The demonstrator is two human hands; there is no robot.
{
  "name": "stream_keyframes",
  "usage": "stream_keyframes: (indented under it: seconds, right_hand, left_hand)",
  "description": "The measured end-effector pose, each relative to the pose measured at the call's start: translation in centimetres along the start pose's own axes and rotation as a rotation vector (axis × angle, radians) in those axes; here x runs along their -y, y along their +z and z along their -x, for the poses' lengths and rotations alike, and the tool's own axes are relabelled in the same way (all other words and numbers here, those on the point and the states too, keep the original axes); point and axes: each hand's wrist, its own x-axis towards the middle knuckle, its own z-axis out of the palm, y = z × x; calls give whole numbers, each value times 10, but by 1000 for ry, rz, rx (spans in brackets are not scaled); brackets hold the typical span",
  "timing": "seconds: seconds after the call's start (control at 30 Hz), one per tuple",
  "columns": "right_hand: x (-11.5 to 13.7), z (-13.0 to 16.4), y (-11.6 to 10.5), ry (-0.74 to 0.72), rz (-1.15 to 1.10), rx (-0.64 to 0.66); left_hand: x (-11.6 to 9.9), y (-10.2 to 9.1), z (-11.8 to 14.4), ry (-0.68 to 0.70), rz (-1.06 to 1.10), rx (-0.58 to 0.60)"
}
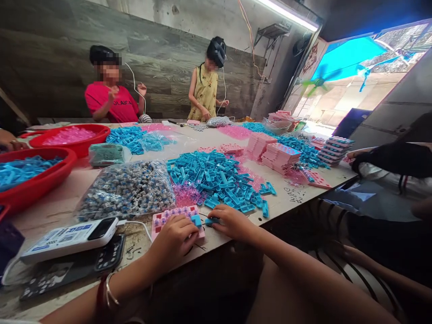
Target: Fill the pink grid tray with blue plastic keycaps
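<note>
Near the table's front edge lies a pink plastic board (158,221), holding small clear purple-pink pieces and a blue cap (196,220). My left hand (176,234) is closed over the board's near side, its bent fingers beside that cap; part of the board is hidden under it. Just right of the board, my right hand (233,222) pinches a blue plastic piece (211,221) close to the tabletop. Behind it spreads a heap of blue plastic pieces (216,177), with loose clear pink pieces (187,194) at its left side.
A clear bag of small grey parts (124,191) lies left of the heap. Nearer me are a white power bank (69,240) with a cable and a dark phone (72,270). Red basins (64,180) stand left, stacked pink boards (280,157) right. Two people (205,90) work across the table.
</note>
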Motion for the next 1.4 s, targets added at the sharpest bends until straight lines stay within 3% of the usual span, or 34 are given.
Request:
stream_keyframes:
  seconds: [0.57,1.03,1.23,1.4]
  right_hand:
    - [4,1,-5,6,-62,2]
    - [4,0,-6,-21,-90,-44]
    - [18,2,-7,-99,-227,-212]
    - [34,0,-2,-242,-246,-212]
  left_hand:
    - [2,3,2,-24,-37,46]
    - [-2,-3,-1,-122,-32,45]
    - [-8,-11,0,-190,-51,35]
    - [-9,-11,1,-159,-82,51]
